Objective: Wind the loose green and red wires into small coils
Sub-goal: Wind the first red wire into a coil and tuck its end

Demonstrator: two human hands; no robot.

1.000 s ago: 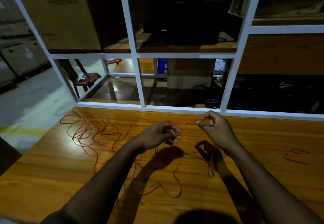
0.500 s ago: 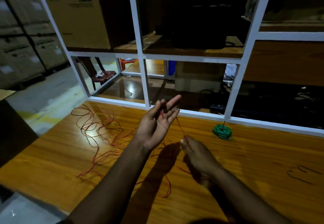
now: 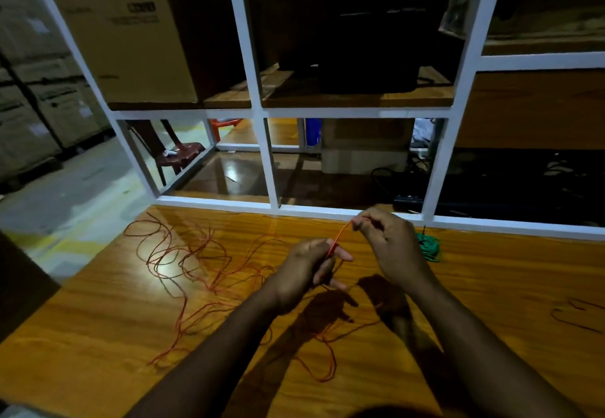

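Both hands are raised just above the glossy wooden table, near its middle. The left hand is loosely curled with 2 fingers poking out toward 3 o'clock, and the red wire passes up between those fingers, so this hand is grasping the wire rather than lying slack. From there a short taut stretch of the wire climbs toward 1 o'clock to the right hand, whose thumb and fingertips pinch the wire's end, the remaining fingers folded in. The rest of the red wire lies loose on the table: a wide tangle of loops spreads at 9 to 10 o'clock from the left hand, and more strands trail down under the forearms toward 6 o'clock. A small green wire coil sits on the table just beside the right hand at its 3 o'clock, partly hidden behind it, close to the white frame that runs along the table's far edge. A cardboard box stands behind that frame at 11 o'clock.
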